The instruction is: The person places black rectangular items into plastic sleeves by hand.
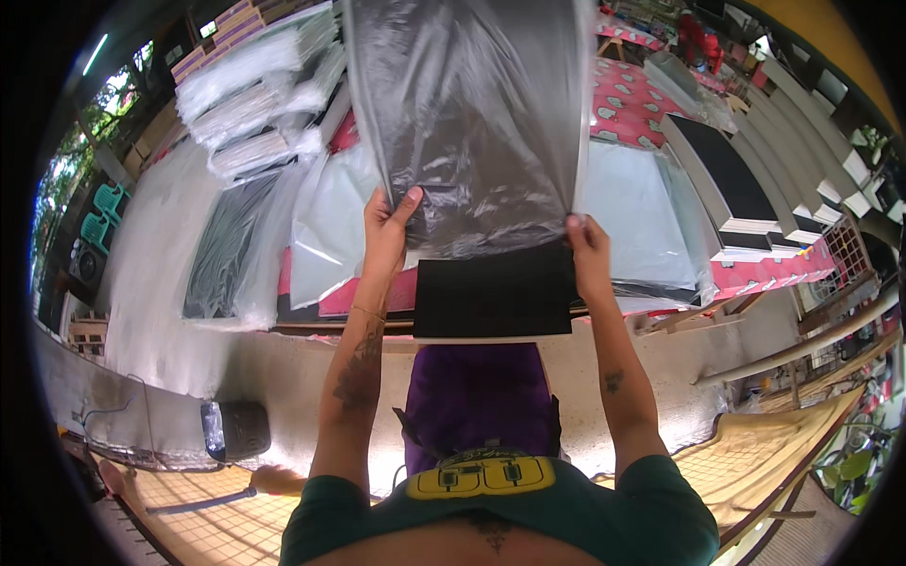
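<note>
Both hands' fingers (412, 199) grasping clear plastic bag (472, 113) over black flat panel (493, 297); wrapped stacks (255, 94) upper left

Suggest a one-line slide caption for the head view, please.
Both hands, left and right, hold a clear plastic bag over a black panel.

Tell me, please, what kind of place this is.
Probably a small open-sided packing workshop. Both hands hold a clear plastic bag over a flat black board, bagged panels are stacked on the table, and more black boards lie at the right.
</note>
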Tool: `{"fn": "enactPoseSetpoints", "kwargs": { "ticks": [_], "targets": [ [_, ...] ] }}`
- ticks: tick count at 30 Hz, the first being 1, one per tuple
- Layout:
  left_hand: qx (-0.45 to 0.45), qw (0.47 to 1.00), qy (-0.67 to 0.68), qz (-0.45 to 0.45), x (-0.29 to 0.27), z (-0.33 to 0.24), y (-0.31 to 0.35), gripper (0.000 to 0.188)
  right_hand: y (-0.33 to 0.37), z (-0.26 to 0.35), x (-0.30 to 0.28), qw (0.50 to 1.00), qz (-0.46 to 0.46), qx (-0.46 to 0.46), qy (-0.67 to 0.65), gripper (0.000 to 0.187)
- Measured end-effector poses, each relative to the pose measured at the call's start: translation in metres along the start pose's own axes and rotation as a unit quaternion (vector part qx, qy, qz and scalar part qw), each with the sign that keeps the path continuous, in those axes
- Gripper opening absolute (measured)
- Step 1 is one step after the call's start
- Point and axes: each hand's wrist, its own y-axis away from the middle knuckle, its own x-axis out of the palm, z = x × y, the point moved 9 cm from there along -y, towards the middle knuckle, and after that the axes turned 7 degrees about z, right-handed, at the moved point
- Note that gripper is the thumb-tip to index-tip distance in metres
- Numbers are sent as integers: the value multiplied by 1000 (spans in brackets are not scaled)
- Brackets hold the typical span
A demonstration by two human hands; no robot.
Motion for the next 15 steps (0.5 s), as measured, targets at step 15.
{"fn": "enactPoseSetpoints", "kwargs": {
  "ticks": [15],
  "targets": [
    [-250, 944, 68, 205, 181, 102, 91, 18, -4, -17, -181, 822, -363, -135, -417, 31]
  ]
}}
